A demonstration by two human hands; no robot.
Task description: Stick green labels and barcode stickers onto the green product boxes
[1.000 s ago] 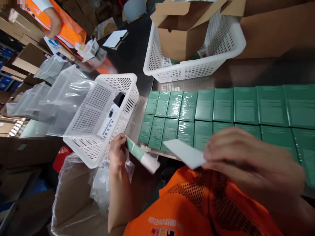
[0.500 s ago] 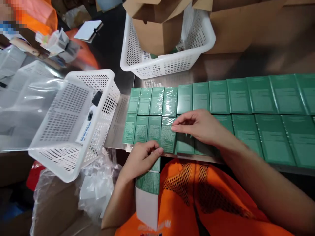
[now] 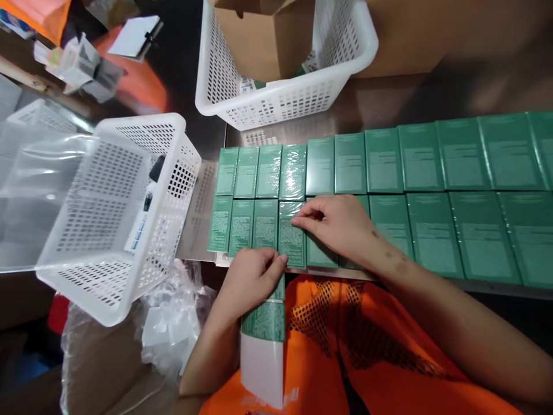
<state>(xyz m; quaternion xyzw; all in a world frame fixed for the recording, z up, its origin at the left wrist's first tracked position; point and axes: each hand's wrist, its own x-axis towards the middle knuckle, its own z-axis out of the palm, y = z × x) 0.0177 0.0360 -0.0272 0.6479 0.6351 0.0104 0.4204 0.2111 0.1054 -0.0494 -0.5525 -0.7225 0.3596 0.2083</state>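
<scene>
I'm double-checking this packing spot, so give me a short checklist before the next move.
1. Left hand holding the green-and-white strip: ok.
2. Strip resting fully on the table: not ok, it hangs past the near edge.
3. Right hand at the near row's fourth green box from the left: ok.
4. Something pinched in the right fingertips: cannot tell.
5. Left basket free of items: not ok, a black item is inside.
</scene>
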